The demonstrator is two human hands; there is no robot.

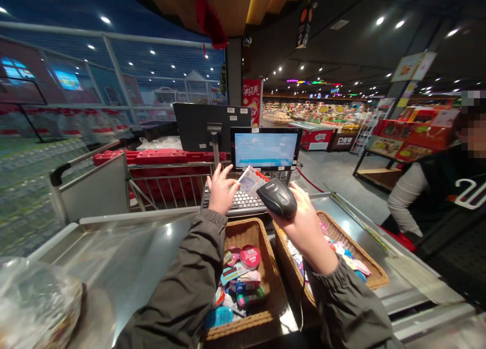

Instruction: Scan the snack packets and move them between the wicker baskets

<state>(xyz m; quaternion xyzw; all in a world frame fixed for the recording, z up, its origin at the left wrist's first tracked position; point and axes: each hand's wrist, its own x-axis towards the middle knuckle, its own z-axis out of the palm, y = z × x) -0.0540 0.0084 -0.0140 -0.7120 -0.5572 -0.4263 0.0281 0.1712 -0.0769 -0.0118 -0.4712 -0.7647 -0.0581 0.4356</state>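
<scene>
My right hand [301, 222] grips a black barcode scanner [278, 197], its head aimed toward a small printed packet [251, 181]. My left hand [221, 191] holds that packet by its edge, fingers partly spread above a keyboard [243, 201]. Behind them stands a lit touchscreen [266, 149] and the back of a dark monitor [210, 126] on a pole. Below my forearms sit two wicker baskets, the left basket [266, 268] and the right basket [370, 268], filled with several small wrapped goods.
A steel checkout counter [125, 258] spreads to the left, with a clear plastic bag [36, 303] at its near corner. Red shopping baskets [159, 159] are stacked behind a metal rail. A person in a dark vest [436, 197] leans in at the right.
</scene>
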